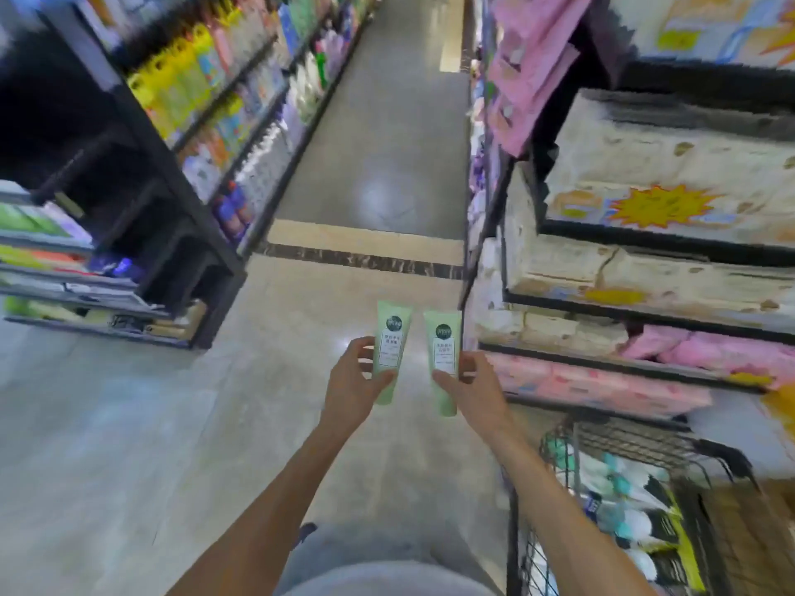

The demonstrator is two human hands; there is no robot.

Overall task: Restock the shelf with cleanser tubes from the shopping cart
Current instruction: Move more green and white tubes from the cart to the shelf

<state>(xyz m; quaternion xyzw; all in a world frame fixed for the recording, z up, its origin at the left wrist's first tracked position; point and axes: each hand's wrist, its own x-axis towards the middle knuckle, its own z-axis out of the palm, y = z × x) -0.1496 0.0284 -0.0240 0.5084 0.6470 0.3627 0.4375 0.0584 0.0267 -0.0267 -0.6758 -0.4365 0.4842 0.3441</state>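
Note:
I hold two pale green cleanser tubes upright in front of me over the aisle floor. My left hand (352,380) grips the left tube (390,337) round its lower half. My right hand (475,387) grips the right tube (443,342) the same way. Both tubes show a dark round logo and a white label. The wire shopping cart (611,449) stands at my lower right, with several white, teal and black packs in it. A dark shelf unit (189,268) with colourful goods stands at the left.
Shelves on the right (645,307) hold wrapped tissue packs and pink packs, close to the cart. More stocked shelves line the aisle's left side (241,105). The tiled aisle floor (378,157) runs ahead between them.

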